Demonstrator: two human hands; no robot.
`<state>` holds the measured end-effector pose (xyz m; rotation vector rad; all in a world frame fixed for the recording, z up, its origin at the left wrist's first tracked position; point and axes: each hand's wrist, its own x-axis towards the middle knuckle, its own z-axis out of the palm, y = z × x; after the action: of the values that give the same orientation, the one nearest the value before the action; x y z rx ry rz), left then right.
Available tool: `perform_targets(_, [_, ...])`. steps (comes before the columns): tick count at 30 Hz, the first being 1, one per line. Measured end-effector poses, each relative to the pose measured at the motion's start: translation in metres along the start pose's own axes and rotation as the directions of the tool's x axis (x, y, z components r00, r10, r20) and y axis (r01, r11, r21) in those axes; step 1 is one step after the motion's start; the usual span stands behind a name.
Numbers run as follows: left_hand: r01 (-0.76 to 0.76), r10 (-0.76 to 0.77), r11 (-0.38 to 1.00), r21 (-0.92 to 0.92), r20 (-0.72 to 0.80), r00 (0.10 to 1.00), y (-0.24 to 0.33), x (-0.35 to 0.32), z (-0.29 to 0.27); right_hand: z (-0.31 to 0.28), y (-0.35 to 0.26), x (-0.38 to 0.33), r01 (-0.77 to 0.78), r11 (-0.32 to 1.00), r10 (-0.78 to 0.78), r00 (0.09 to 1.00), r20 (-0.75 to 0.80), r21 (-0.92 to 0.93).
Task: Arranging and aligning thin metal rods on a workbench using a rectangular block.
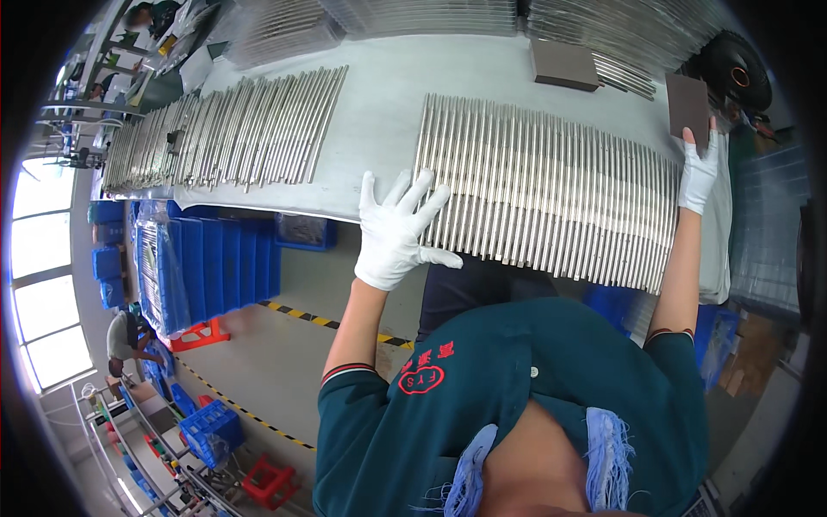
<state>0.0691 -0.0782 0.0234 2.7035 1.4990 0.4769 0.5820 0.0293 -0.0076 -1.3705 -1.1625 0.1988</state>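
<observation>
A row of shiny metal rods (551, 194) lies side by side on the table in front of me, their near ends sticking out over its front edge. My left hand (392, 231), in a white glove, is open with its fingers spread against the left end of this row. At the row's far right, my right hand (699, 177) wears a white glove with some fingertips bare. Its fingers grip the near end of a flat brown block (687, 102). Another brown block (564, 65) lies at the back of the table, beside a few more rods (624, 76).
A second group of rods (258, 129) covers the table's left part. Clear plastic trays (431, 15) are stacked along the back. A black round fan-like object (736, 73) stands at the back right. Blue crates (220, 267) stand below on the left. A person (129, 340) bends over farther off.
</observation>
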Motion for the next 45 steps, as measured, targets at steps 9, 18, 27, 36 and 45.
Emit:
perform_targets(9, [0.022, -0.019, 0.999, -0.029, 0.075, 0.997, 0.019, 0.002, -0.009, -0.003, 0.001, 0.001, -0.038, 0.998, 0.039, 0.999, 0.022, -0.047])
perform_targets(18, [0.042, -0.04, 0.999, -0.022, 0.08, 0.996, 0.012, 0.0, -0.012, -0.002, -0.003, 0.001, -0.085, 0.995, 0.086, 0.996, 0.009, -0.049])
perform_targets(27, [0.165, -0.168, 0.985, 0.044, 0.075, 0.983, -0.01, -0.016, -0.012, -0.005, 0.004, 0.004, -0.098, 0.993, 0.101, 0.994, 0.043, -0.058])
perform_targets(36, [0.008, 0.003, 0.995, -0.095, 0.114, 0.993, 0.021, 0.0, -0.015, -0.005, 0.009, 0.005, -0.08, 0.994, 0.083, 0.996, 0.042, -0.079])
perform_targets(45, [0.082, -0.085, 0.996, 0.025, 0.139, 0.987, 0.006, -0.01, -0.017, -0.004, 0.009, 0.002, -0.127, 0.992, 0.127, 0.991, 0.03, -0.004])
